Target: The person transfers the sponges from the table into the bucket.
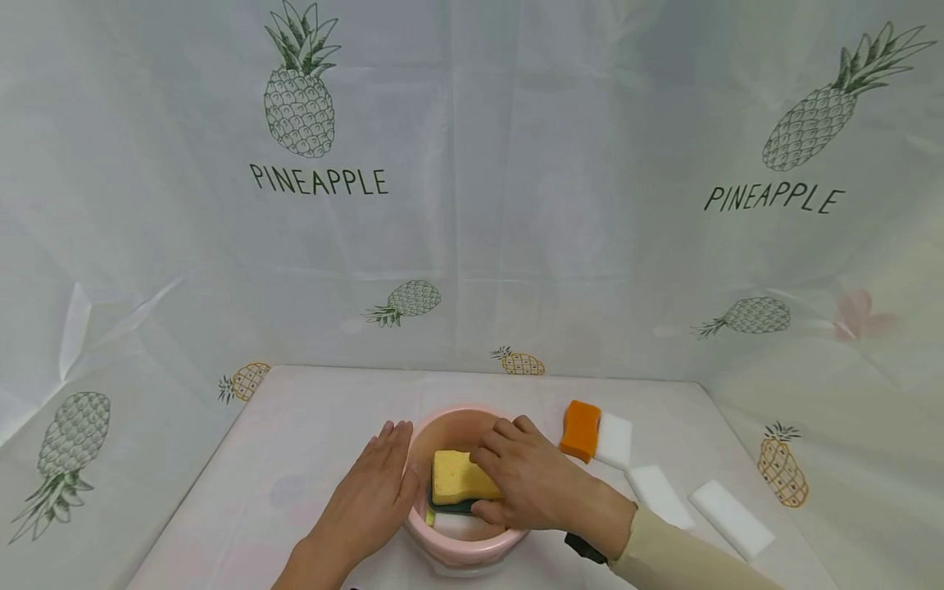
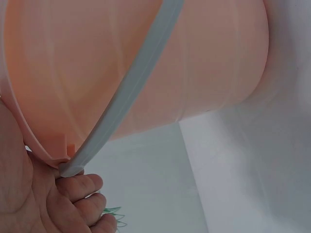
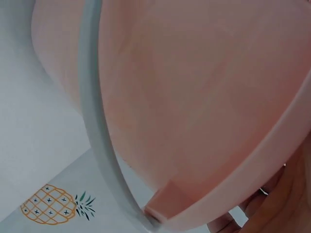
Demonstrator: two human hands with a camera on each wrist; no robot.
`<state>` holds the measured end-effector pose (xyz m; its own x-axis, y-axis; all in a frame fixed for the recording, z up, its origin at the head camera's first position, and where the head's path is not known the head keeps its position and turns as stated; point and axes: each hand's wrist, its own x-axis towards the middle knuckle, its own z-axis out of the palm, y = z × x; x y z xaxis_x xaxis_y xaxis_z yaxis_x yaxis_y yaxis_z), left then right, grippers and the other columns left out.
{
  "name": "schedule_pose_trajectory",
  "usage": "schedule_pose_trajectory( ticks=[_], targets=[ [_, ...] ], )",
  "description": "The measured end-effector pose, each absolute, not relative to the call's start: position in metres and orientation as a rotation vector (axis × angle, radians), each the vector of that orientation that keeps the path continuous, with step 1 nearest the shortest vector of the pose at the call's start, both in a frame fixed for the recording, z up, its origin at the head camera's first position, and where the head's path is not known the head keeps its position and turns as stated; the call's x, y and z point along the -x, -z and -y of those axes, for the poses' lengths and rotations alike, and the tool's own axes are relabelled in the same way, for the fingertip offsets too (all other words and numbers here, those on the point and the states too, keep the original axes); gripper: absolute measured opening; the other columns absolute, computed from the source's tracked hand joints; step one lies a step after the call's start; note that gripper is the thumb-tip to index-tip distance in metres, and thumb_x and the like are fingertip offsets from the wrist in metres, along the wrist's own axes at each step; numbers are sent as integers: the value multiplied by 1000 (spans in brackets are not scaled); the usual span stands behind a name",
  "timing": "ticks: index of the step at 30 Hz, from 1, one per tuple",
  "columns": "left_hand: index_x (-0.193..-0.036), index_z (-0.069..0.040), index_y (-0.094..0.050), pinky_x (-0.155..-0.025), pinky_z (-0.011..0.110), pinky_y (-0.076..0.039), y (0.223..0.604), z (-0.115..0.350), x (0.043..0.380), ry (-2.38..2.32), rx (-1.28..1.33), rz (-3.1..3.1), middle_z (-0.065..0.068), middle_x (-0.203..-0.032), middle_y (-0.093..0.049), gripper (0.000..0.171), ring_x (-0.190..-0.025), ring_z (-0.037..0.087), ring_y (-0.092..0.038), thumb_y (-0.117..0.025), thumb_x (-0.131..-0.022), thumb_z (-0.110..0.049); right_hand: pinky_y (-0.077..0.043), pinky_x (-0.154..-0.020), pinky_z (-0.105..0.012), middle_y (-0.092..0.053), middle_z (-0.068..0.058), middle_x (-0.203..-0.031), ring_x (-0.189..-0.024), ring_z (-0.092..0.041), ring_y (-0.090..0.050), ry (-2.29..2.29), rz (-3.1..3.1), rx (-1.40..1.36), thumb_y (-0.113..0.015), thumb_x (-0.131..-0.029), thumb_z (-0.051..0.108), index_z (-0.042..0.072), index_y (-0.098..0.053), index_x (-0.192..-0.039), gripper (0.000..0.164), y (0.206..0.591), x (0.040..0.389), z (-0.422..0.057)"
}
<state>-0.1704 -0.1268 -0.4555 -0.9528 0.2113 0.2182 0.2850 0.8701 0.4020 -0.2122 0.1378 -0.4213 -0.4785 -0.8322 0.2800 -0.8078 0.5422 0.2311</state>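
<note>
A pink bucket [image 1: 442, 422] stands on the table near the front edge, seen from above in the head view. Inside it lies a yellow sponge [image 1: 453, 477] with a dark green underside. My right hand [image 1: 516, 479] reaches into the bucket and grips this sponge, fingers over its top and thumb at its near edge. My left hand [image 1: 372, 492] rests flat against the bucket's left outer wall with fingers straight. The left wrist view shows the bucket's pink wall [image 2: 146, 63] and its pale handle [image 2: 131, 87] beside my fingers [image 2: 82, 187]. Its wall [image 3: 204, 97] fills the right wrist view.
An orange sponge [image 1: 580, 429] and a white sponge [image 1: 614, 440] lie right of the bucket. Two more white sponges [image 1: 659, 495] [image 1: 732, 508] sit farther right. A pineapple-printed sheet covers the table [image 1: 310, 426] and forms the walls behind and at both sides.
</note>
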Motion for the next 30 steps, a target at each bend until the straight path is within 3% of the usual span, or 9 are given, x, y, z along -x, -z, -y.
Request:
schedule_pose_trajectory(
  ticks=[6,14,30],
  targets=[
    [-161,3,-38,-130,53,-27,453,126,170,661,404,2884,18,-167,-39,58,-159,35,-30,-45,-113,-29,-45,-90,-34,-65,5,-113,-105,-16,-54,37,2427,-1249,-71,-97,53,18,-71,-119,41,422,211,-148],
    [-160,3,-39,-130,54,-28,452,126,171,616,406,2889,19,-166,-41,58,-159,36,-31,-46,-112,-29,-47,-88,-39,-66,0,-112,-104,-21,-56,-45,2295,-1132,-78,-92,35,13,-68,-120,38,425,223,-183],
    [-158,5,-43,-129,59,-28,444,125,171,383,457,2901,23,-165,-41,59,-158,40,-32,-47,-111,-31,-49,-83,-47,-67,-9,-112,-102,-30,-59,53,2354,-876,-78,-85,32,2,-68,-118,46,437,231,-296]
  ],
)
